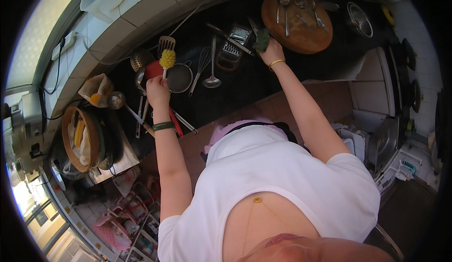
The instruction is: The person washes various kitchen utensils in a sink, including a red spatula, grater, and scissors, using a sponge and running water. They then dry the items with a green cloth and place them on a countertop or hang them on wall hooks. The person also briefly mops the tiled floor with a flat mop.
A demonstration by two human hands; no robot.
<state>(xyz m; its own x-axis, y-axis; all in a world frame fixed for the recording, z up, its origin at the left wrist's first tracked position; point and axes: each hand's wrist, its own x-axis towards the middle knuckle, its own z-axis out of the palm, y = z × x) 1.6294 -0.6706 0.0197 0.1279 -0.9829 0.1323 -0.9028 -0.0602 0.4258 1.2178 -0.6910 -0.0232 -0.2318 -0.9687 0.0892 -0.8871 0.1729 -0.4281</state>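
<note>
Held upright-looking in my left hand (158, 89) is a brush by its white handle, its round yellow bristle head (167, 59) above my fingers. My right hand (272, 52) grips a dark green cloth or scouring pad (261, 40) beside the round wooden chopping board (297, 21). A pointed metal blade (253, 24) shows just beyond the cloth; whether my fingers hold it too is hidden. Close to my right hand lies a box grater (237, 43). Near the brush are a slotted turner (166, 43), a fine strainer (180, 78) and a red utensil (153, 69).
A whisk (201, 67) and a ladle (212, 81) lie on the black counter (229, 101). Several spoons (286, 14) rest on the board, with a metal bowl (359, 20) to its right. At left are another ladle (116, 100) and a round basket (93, 142).
</note>
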